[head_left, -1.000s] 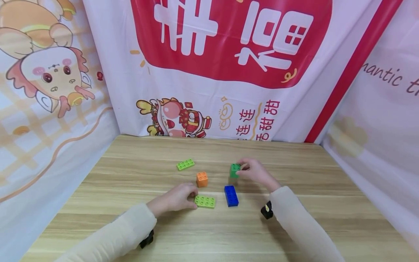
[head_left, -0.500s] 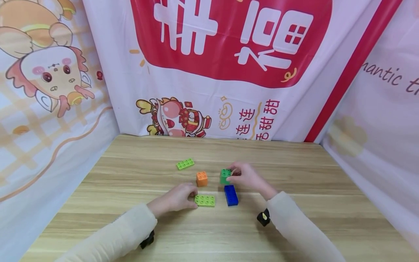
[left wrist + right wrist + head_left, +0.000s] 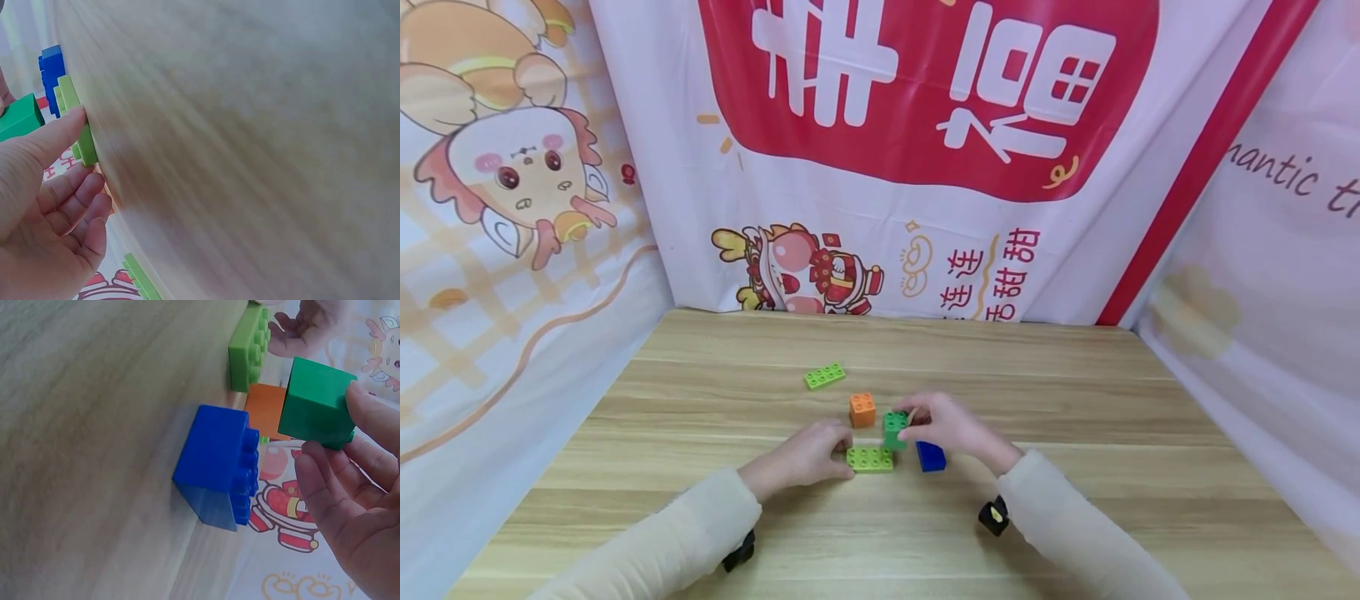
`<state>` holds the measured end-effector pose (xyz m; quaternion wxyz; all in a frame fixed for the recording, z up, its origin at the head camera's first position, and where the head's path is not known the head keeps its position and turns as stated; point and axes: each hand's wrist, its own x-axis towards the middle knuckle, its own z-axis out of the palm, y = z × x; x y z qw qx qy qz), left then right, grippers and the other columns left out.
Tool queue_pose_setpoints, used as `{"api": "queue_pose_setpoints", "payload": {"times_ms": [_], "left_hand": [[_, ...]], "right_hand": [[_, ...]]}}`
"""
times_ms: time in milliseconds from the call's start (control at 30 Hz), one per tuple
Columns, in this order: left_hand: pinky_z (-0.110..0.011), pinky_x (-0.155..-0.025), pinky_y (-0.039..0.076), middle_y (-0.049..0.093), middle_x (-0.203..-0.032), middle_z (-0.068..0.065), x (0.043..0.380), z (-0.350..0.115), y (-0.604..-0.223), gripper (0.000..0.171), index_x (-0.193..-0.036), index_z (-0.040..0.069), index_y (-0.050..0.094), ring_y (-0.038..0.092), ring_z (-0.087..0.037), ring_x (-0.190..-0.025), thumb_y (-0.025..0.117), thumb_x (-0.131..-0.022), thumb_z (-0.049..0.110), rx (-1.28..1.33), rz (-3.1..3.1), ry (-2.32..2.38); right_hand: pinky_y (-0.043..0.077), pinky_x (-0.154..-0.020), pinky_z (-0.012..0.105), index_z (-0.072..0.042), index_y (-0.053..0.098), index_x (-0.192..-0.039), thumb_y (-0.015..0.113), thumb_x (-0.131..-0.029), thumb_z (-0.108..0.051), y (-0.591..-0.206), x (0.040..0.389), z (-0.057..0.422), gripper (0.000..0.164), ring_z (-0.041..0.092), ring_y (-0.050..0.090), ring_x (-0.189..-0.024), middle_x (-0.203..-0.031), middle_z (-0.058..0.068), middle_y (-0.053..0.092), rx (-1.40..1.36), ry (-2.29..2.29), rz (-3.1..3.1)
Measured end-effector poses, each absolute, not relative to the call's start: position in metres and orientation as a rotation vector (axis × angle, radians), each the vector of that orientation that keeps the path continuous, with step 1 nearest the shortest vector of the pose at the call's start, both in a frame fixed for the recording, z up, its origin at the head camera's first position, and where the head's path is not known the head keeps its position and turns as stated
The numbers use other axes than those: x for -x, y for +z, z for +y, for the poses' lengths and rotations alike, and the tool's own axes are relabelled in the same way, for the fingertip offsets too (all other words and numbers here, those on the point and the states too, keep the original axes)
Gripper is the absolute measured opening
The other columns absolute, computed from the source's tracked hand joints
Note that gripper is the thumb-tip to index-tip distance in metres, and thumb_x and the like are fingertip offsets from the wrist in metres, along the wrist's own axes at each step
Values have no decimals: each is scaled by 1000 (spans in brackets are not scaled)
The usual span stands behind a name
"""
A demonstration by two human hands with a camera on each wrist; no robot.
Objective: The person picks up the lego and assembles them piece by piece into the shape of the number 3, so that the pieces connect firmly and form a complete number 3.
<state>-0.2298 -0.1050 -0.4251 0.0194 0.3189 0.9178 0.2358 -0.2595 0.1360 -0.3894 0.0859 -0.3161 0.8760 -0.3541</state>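
Note:
On the table, my left hand [image 3: 801, 454] pinches the left end of a flat lime-green toy brick [image 3: 869, 459] between thumb and fingers; the left wrist view shows the thumb against the lime brick [image 3: 82, 134]. My right hand [image 3: 953, 425] holds a square green brick [image 3: 895, 430] by its right side, raised just behind the lime brick's right end. In the right wrist view the green brick [image 3: 317, 403] is off the table, its studs turned away. A blue brick [image 3: 932, 457] lies below my right hand, partly covered by it.
An orange square brick [image 3: 862, 411] stands behind the lime one. Farther back lies a second flat lime-green brick [image 3: 824, 377]. Printed cloth [image 3: 880, 183] hangs behind the wooden table [image 3: 1000, 550] and at both sides.
My right hand has carried the green brick left and toward me, from behind the blue brick to the lime brick. It now covers part of the blue brick. My left hand stays put.

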Motion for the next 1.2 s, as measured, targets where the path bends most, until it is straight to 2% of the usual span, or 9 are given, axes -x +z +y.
{"api": "queue_pose_setpoints", "payload": {"times_ms": [200, 567, 900, 1200], "left_hand": [[-26, -64, 42, 52, -80, 1, 230, -105, -424, 27, -88, 6, 63, 49, -14, -72, 79, -71, 19, -954, 2837, 734], [-26, -62, 41, 52, -77, 2, 230, -104, -426, 27, -85, 5, 63, 46, -12, -69, 80, -70, 19, -991, 2851, 744], [-26, -63, 42, 52, -79, 2, 231, -105, -426, 28, -87, 5, 63, 47, -12, -70, 80, -70, 21, -971, 2850, 740], [-26, -63, 42, 52, -79, 2, 231, -105, -426, 28, -87, 5, 63, 47, -11, -70, 80, -70, 20, -925, 2838, 755]], "right_hand": [[48, -69, 24, -7, 62, -115, 70, -83, -18, -394, 256, 130, 35, 10, 58, -80, -98, -2, 61, 973, -1039, 2588], [49, -68, 23, -5, 62, -115, 70, -83, -17, -403, 253, 125, 35, 10, 59, -80, -105, 2, 60, 1041, -1027, 2572], [49, -67, 23, -4, 61, -115, 70, -82, -15, -408, 252, 124, 36, 10, 59, -77, -103, 3, 60, 1092, -1042, 2575], [49, -69, 24, -9, 62, -113, 72, -80, -17, -406, 248, 123, 35, 13, 59, -79, -103, -2, 60, 1012, -1068, 2544]]}}
